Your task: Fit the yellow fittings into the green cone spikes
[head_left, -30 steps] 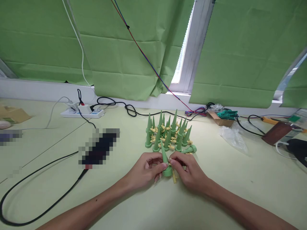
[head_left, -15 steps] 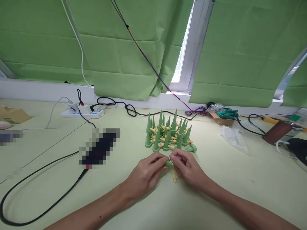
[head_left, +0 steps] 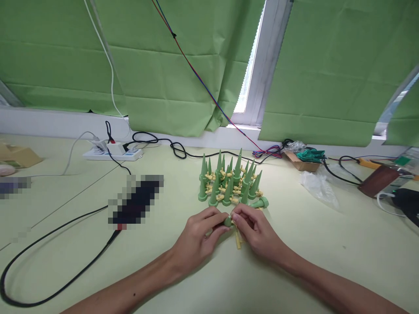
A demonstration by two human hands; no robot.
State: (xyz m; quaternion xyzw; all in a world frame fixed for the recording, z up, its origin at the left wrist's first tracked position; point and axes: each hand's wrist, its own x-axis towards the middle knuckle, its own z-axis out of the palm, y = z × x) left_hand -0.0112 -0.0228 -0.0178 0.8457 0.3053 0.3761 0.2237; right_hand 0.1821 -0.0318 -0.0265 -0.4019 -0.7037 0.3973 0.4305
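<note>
My left hand [head_left: 204,231] is closed around a green plastic piece [head_left: 228,221], whose rounded end shows at the fingertips. Pressed close on its right side, my right hand [head_left: 253,224] pinches at that end; what lies between its fingers is too small to name. Below the fingertips a pale yellow strip-like piece [head_left: 238,240] lies on the table, partly covered by the right hand. Just beyond both hands stand several green cone-shaped spikes [head_left: 226,196] with small yellow valves [head_left: 234,200] on them. One green spike [head_left: 261,203] lies on its side at the right of the group.
A pixelated dark object [head_left: 137,203] with a black cable [head_left: 49,231] lies to the left. At the back are a power strip [head_left: 131,155] and loose cables. Rightward sit a clear plastic bag [head_left: 319,187], a small cardboard box [head_left: 301,162] and a brown bottle [head_left: 376,179].
The green piece has turned slightly in my left fingers, so its rounded end faces more toward the camera. Both hands stay in nearly the same place.
</note>
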